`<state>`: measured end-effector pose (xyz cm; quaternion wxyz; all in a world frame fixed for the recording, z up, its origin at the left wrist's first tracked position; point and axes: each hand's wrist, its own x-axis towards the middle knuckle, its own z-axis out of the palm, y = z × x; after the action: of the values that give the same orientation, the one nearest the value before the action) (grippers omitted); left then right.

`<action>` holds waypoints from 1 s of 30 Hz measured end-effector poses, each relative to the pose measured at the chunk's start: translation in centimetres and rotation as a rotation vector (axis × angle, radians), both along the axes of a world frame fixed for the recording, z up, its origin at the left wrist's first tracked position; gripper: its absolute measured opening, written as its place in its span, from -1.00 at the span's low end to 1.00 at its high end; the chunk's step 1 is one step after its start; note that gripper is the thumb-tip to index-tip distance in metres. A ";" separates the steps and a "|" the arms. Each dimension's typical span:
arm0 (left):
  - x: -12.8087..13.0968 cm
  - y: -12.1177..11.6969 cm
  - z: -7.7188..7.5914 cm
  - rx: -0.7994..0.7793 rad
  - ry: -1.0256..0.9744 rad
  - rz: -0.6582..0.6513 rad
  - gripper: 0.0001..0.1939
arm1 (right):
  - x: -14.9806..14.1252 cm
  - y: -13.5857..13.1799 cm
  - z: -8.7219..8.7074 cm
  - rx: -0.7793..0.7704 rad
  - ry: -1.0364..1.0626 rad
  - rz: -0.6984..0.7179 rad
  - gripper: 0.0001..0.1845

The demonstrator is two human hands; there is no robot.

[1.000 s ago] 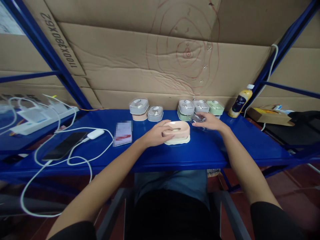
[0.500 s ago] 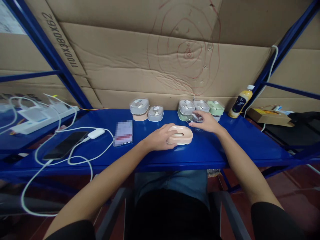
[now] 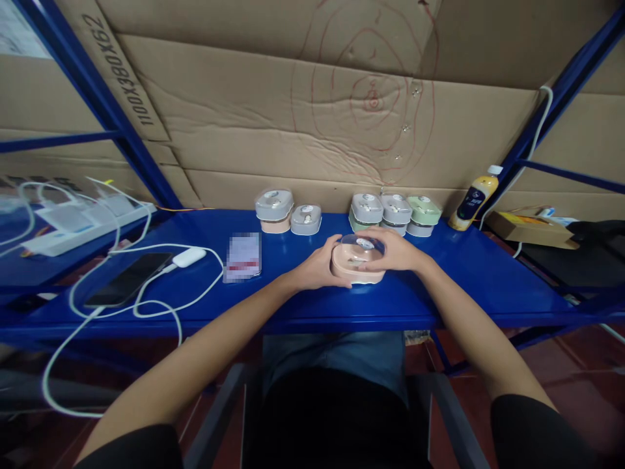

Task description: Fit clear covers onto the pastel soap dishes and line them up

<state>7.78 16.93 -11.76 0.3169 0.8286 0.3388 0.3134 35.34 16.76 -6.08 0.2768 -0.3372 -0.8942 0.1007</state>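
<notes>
A peach-coloured oval plastic box (image 3: 359,272) rests on the blue table in front of me. My left hand (image 3: 318,266) is closed around its left side, thumb near the front. From the right, my right hand (image 3: 394,251) grips a clear plastic lid (image 3: 352,243) with a round label, which lies over the top of the box. Whether the lid is seated all the way round, I cannot tell, as fingers cover part of the rim. Behind the right hand stand stacked lidded boxes, a grey one (image 3: 367,208) and a green one (image 3: 424,210) among them.
Back left, a grey box (image 3: 274,205) sits on a peach one, beside a single grey box (image 3: 306,220). A blurred card-like packet (image 3: 243,256), a phone (image 3: 129,279) and looping white cables lie to the left. A juice bottle (image 3: 474,198) stands back right near the blue frame.
My right hand has brought the clear lid leftward and toward me, from beside the back stacks onto the peach box. My left hand has stayed at the box.
</notes>
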 end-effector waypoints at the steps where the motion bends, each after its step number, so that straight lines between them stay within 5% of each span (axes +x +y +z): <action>1: 0.1 0.0 0.0 -0.020 -0.005 0.001 0.52 | -0.2 -0.1 -0.1 -0.003 -0.010 0.007 -0.04; 7: -0.1 -0.3 0.8 -0.020 0.074 0.027 0.53 | -1.5 -0.5 -0.8 -0.015 -0.055 -0.011 -0.01; 14: -0.1 -0.3 1.0 -0.003 0.135 0.033 0.20 | -1.9 -0.5 -1.6 0.008 -0.085 0.001 -0.04; 30: -0.2 -0.2 0.9 -0.008 0.135 0.056 0.36 | -2.5 -1.3 -1.3 0.059 -0.157 0.002 -0.05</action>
<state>7.54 16.70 -10.82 0.2876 0.8368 0.3838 0.2642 32.82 15.49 -7.36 0.2153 -0.3348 -0.9161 0.0480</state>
